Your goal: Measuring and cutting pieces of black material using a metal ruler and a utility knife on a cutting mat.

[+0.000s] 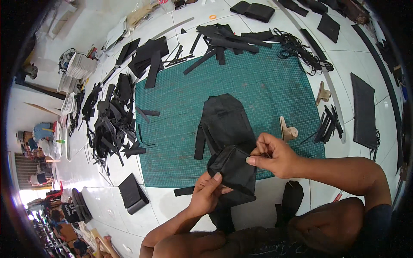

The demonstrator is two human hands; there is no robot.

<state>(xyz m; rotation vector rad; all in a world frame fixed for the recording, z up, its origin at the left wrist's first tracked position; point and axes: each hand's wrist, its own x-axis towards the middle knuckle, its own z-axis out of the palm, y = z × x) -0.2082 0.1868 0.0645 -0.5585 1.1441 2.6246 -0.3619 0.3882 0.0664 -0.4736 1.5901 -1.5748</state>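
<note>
A sewn black fabric piece (228,122), shaped like a pouch or bag part, lies over the lower middle of the green cutting mat (172,142). Its near end is folded up and raised in my hands. My left hand (208,193) grips the folded near part from the left, thumb on top. On the right, my right hand (275,157) pinches at the edge of the same piece, thumb against forefinger; something small and dark shows between its fingers, too small to name. A black strip sticks out from the left side of the piece.
Black fabric scraps (114,116) heap left of the mat, with more strips (223,38) along its far edge. Black cord (297,49) lies at the far right corner. A metal clip (288,129) rests on the mat, another clip (322,93) beyond its right edge. A folded black piece (132,193) sits front left.
</note>
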